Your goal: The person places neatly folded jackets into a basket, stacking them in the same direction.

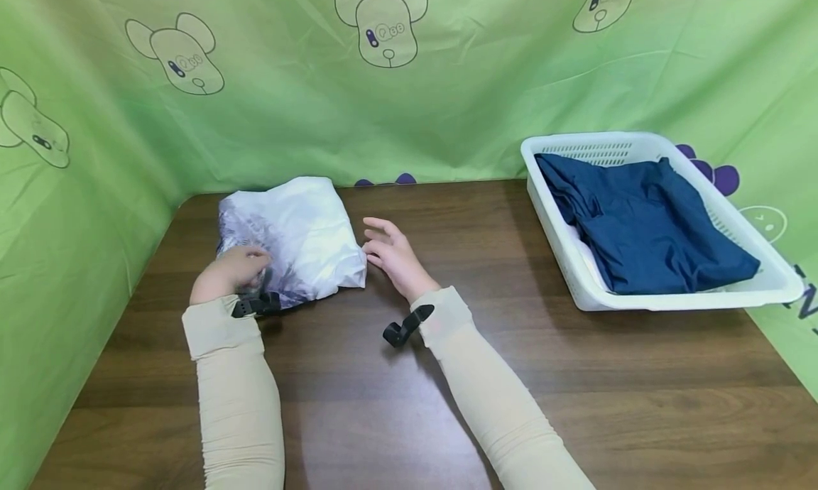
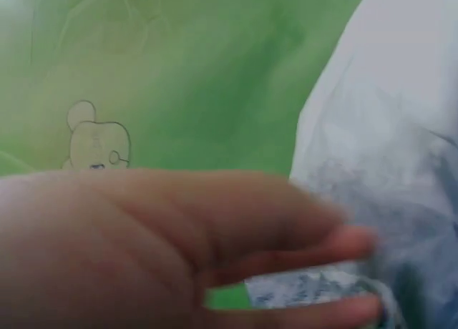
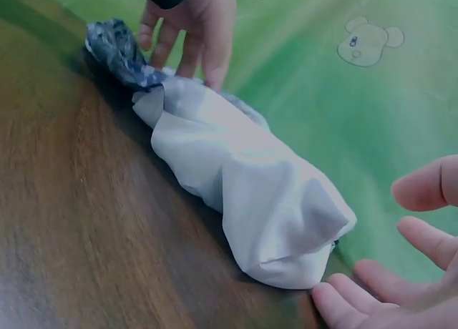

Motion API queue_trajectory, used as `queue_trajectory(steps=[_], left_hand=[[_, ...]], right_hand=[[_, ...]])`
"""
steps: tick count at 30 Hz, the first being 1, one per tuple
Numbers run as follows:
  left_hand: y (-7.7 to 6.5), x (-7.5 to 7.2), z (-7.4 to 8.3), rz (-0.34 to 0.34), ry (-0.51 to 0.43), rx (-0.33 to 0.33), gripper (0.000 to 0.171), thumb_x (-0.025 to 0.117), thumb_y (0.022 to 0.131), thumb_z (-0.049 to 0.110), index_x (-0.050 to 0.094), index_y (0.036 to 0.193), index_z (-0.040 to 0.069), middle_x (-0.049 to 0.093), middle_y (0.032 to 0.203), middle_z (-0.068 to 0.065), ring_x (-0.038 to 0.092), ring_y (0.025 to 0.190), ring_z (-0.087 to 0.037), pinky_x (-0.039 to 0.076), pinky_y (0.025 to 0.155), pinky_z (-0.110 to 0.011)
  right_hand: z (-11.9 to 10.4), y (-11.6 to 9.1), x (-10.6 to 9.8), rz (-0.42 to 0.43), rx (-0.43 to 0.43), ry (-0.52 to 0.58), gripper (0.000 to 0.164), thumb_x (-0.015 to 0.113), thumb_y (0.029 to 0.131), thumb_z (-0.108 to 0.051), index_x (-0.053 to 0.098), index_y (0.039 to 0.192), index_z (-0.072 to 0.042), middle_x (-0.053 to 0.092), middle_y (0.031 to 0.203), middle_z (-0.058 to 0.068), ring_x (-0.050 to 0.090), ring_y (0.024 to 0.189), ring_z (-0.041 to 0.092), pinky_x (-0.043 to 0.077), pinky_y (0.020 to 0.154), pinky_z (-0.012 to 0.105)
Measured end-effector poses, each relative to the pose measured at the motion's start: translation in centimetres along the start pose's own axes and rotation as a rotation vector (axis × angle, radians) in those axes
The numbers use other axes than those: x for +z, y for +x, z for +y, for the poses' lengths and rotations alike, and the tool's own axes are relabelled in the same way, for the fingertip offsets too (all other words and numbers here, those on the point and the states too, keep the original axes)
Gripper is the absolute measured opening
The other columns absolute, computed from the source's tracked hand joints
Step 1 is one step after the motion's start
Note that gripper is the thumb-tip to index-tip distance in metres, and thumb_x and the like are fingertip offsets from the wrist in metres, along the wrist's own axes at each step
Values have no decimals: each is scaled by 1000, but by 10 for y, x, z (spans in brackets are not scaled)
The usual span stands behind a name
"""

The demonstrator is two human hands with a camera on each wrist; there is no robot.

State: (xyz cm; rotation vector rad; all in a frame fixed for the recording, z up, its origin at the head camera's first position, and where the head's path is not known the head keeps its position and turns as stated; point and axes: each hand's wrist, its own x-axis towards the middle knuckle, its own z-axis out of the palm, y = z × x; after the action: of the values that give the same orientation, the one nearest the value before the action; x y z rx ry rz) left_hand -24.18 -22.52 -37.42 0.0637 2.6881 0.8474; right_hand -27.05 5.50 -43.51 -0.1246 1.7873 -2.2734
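Observation:
A folded white garment [image 1: 313,227] with a grey-blue patterned part lies at the left of the wooden table, its kind hidden by the folding. My left hand [image 1: 231,270] is over its near left corner, fingers fairly straight and their tips at the patterned cloth. In the right wrist view the left hand [image 3: 200,32] reaches down at the far end of the bundle. At the opposite side, my right hand [image 1: 397,259] has its fingers spread, fingertips right at the garment's right edge. The fingers [image 3: 336,300] lie low by the white end.
A white plastic basket [image 1: 671,303] stands at the back right of the table [image 1: 486,376]. Inside lies a folded navy garment [image 1: 652,220], with something white showing under its left edge. A green printed curtain [image 1: 460,106] hangs behind and at both sides.

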Motion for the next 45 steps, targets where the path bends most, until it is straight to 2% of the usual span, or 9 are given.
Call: queue_trajectory(steps=[4, 8, 12, 17, 26, 30, 34, 39, 45], left_hand=[[1, 2, -7, 225, 19, -27, 48, 40, 102, 23, 52, 138, -6, 44, 144, -37, 46, 127, -54, 37, 104, -61], [6, 7, -15, 319, -20, -82, 49, 43, 101, 25, 46, 142, -3, 36, 146, -41, 28, 135, -60, 24, 108, -68], [11, 12, -22, 283, -93, -105, 59, 45, 100, 24, 34, 150, -5, 24, 151, -44, 17, 142, -60, 20, 114, -67], [14, 13, -26, 252, -124, -77, 66, 45, 100, 22, 23, 154, -10, 23, 153, -43, 21, 143, -57, 25, 114, -64], [18, 13, -16, 148, 18, -2, 54, 43, 101, 21, 42, 143, -13, 38, 148, -39, 36, 137, -53, 33, 112, -59], [18, 13, -10, 100, 57, 32, 53, 44, 101, 23, 48, 141, -12, 38, 149, -37, 36, 138, -52, 33, 112, -59], [16, 13, -5, 49, 66, 80, 54, 45, 103, 25, 46, 144, -10, 36, 152, -35, 33, 140, -52, 31, 113, -59], [15, 13, 2, -8, 65, 179, 51, 47, 105, 23, 46, 145, -9, 37, 152, -34, 32, 142, -51, 29, 115, -59], [18, 18, 8, -28, 46, 248, 46, 48, 106, 21, 53, 142, -7, 44, 149, -32, 35, 141, -49, 30, 115, -58]], right_hand=[[1, 2, -1, -38, -2, 13, 60, 52, 94, 5, 41, 152, -5, 36, 154, 25, 45, 136, 36, 38, 113, 45], [2, 1, -1, -49, 30, 24, 61, 51, 94, 6, 40, 153, -7, 35, 156, 25, 47, 134, 36, 39, 113, 46], [3, 0, -1, -53, 69, 31, 62, 52, 92, 6, 42, 152, -8, 35, 156, 25, 51, 130, 35, 41, 111, 46], [3, 1, -2, -66, 69, 24, 59, 52, 94, 4, 42, 151, -8, 37, 155, 26, 54, 124, 33, 42, 110, 46], [1, 4, -7, -28, 82, -16, 43, 51, 101, -2, 51, 144, -5, 57, 137, 20, 64, 89, 18, 54, 82, 29], [0, 6, -12, 25, 70, -78, 40, 53, 100, -5, 57, 139, -6, 63, 124, 18, 65, 85, 17, 54, 72, 27], [-3, 7, -21, 88, -34, -254, 40, 53, 96, -4, 59, 136, -6, 66, 123, 20, 63, 93, 20, 51, 74, 27], [-9, 8, -33, 146, -160, -473, 44, 59, 95, -8, 58, 139, -6, 57, 139, 18, 54, 125, 29, 43, 105, 40], [-22, 6, -47, 113, -48, -541, 56, 64, 97, -18, 46, 150, -12, 43, 153, 14, 44, 137, 31, 37, 111, 47]])
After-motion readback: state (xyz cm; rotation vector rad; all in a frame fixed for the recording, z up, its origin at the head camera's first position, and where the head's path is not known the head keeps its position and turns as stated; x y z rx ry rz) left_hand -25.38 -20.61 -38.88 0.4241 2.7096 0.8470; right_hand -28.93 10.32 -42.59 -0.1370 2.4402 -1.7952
